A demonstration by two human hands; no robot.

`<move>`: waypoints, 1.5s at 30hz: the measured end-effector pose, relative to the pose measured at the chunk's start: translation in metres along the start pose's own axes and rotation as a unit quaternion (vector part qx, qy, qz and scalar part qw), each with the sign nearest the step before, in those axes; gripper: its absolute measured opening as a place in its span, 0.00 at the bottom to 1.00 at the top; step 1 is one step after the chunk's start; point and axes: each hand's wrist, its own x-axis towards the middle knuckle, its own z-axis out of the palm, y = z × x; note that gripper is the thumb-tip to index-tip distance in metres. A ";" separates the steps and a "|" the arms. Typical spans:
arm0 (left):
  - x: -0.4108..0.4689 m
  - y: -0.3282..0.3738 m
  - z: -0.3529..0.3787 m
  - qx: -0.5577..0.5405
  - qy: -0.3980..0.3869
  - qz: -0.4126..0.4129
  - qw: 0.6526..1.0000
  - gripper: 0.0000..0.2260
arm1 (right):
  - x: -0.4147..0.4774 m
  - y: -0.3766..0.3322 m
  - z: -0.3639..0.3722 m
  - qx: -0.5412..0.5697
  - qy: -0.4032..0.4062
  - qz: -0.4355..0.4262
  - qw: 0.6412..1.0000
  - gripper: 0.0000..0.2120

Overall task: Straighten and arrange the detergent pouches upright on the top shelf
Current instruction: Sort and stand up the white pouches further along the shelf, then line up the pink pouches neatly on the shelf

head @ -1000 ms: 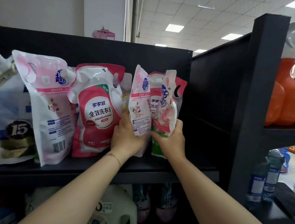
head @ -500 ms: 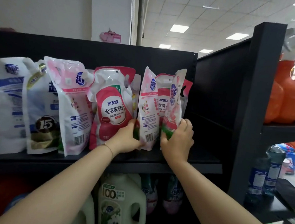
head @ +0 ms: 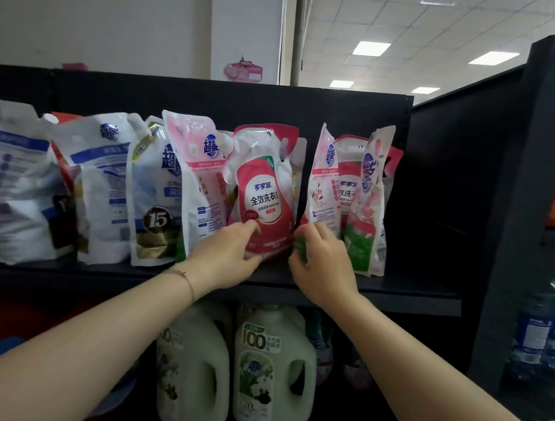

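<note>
Pouches (head: 201, 187) stand in a row on the top shelf (head: 413, 296). Your left hand (head: 228, 256) pinches the red pouch (head: 265, 196) low down; it rises tall at 12 o'clock. Your right hand (head: 326, 271) grips the pink pouch (head: 321, 194) at 1 o'clock.

Pouch (head: 155, 196) — "15"; jug (head: 272, 371) — "100"

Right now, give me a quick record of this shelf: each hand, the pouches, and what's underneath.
Left hand: grips the lower part of the red pouch
Right hand: grips the bottom of the pink pouch
Red pouch: roughly upright, top crumpled
Pink pouch: upright, turned edge-on
Flowered pouch: upright at the right end
White pouches: slumped and leaning at the left end
Top shelf: black, bare at its right end
Below: white jugs
</note>
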 end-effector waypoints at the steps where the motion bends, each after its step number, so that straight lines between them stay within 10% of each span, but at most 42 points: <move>1: -0.007 -0.003 -0.004 0.013 0.001 -0.001 1.000 0.17 | 0.000 -0.008 0.002 0.009 -0.021 -0.011 1.000 0.09; 8: -0.054 -0.030 -0.019 0.074 -0.006 -0.022 0.997 0.09 | -0.003 -0.072 0.024 -0.013 -0.169 -0.077 0.982 0.14; 45: -0.235 -0.273 -0.149 0.201 -0.004 -0.214 0.956 0.15 | 0.031 -0.370 0.177 0.139 -0.230 -0.266 0.926 0.15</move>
